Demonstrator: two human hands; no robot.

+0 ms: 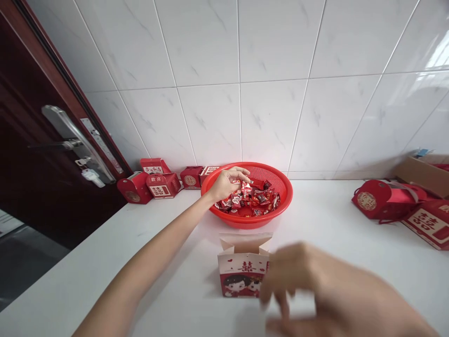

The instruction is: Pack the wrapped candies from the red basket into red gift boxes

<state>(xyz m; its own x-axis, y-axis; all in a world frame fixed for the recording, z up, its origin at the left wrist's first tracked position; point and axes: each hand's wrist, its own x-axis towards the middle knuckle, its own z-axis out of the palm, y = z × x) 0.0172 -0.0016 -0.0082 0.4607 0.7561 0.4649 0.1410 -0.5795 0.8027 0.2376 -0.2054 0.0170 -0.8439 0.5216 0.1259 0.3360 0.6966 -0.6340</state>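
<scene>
My left hand [228, 183] reaches over the rim of a red plastic colander basket [242, 224]. Its thumb and fingers pinch a red-and-white wrapped candy [246, 188] above several others in red wrappers [259, 199]. In front of the basket stands an upright paper candy box [240, 276], its top flaps open, with cartoon figures and red lettering printed on the front. Blurred by motion, my right hand [305, 285] is at the box's right side and hides part of it. Its fingers are curled, with a gap to the thumb, and nothing shows between them.
Several closed red gift boxes [161, 186] stand along the wall at the left. More red boxes [382, 201] and a brown cardboard carton [421, 175] are at the right. A tiled wall [270, 121] bounds the white table [168, 252]; a dark door [35, 93] is at left.
</scene>
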